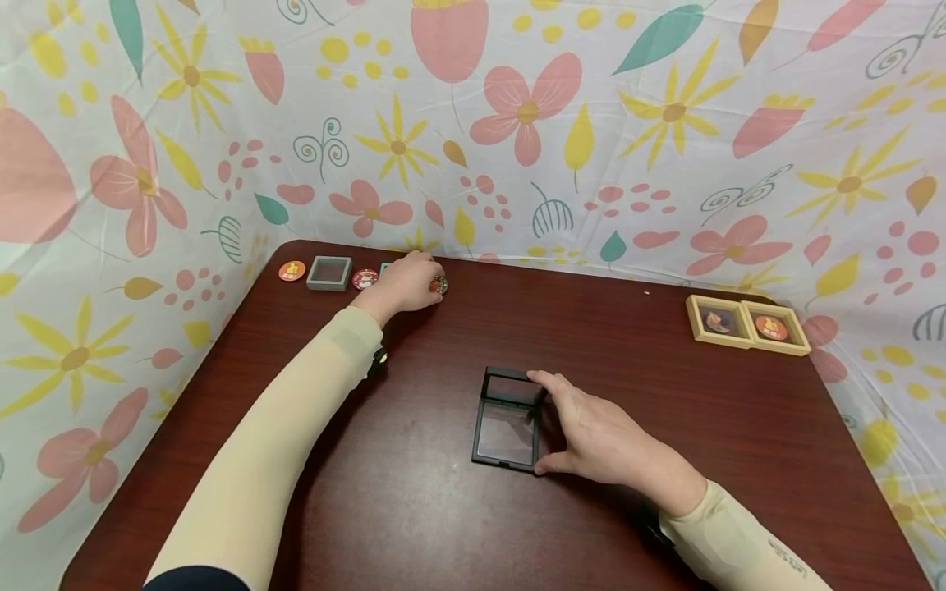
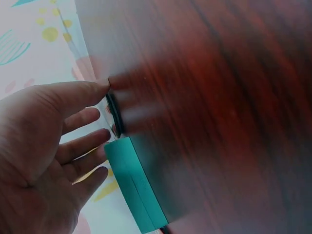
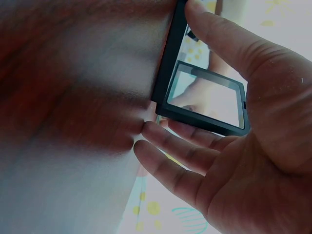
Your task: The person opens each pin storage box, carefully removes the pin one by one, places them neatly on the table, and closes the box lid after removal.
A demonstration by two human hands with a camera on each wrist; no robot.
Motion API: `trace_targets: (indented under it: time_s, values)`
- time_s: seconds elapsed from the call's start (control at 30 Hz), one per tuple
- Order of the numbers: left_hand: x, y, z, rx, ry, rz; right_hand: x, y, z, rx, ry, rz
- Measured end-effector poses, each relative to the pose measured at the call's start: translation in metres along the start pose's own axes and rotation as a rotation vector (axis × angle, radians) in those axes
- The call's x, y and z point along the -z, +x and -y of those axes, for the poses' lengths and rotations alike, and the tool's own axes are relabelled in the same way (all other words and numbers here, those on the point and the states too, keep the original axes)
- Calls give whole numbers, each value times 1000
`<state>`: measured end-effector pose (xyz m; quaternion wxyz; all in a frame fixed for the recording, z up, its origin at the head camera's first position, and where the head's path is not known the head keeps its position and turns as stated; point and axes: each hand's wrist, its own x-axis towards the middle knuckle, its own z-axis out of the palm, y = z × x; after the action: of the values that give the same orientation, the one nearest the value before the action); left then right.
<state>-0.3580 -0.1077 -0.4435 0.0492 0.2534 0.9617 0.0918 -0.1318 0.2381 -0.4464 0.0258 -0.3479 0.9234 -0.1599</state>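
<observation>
An open black display case [image 1: 506,435] with clear film panes lies mid-table, its lid [image 1: 512,386] raised at the far side. My right hand [image 1: 543,423] grips it at the right edge, one finger on the lid's top, the thumb at the near corner. The right wrist view shows the case [image 3: 207,100] between the fingers [image 3: 161,136] of that hand [image 3: 170,73]. At the back left, my left hand [image 1: 424,283] pinches a round badge [image 1: 439,285]. In the left wrist view this hand [image 2: 105,112] has its thumb and fingers on the badge's [image 2: 114,114] edge, beside a teal box [image 2: 134,190].
Along the back left edge lie an orange badge [image 1: 291,271], a grey framed box [image 1: 328,273] and a red badge [image 1: 365,280]. Two wooden frames [image 1: 746,324] with badges inside sit at the back right. A floral cloth [image 1: 517,123] walls in the dark wooden table [image 1: 414,509].
</observation>
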Motion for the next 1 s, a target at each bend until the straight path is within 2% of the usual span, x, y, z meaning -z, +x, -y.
trace_targets:
  time_s: [0.13,0.23,0.33,0.43,0.53,0.67,0.8,1.0]
  values:
    - [1,-5,-3,-7,-22,-38,-1,0,0,-1,-3,3]
    - [3,-11,-9,-11,-81,-99,-1,0,0,-1,0,6]
    - [4,-20,-19,-28,-213,-139,-1,0,0,-2,-1,6]
    - [3,-30,-30,-56,-371,-133,-1,0,-1,-6,-5,-1]
    - [-1,-39,-44,-95,-476,-89,-1,0,-2,-8,-8,-3]
    - [-10,-53,-63,-135,-510,-4,-1,0,-3,-13,0,5]
    - [-18,-67,-78,-138,-563,97,-1,0,-3,-18,6,10]
    - [-24,-82,-93,-144,-598,185,-1,1,-2,-16,8,14]
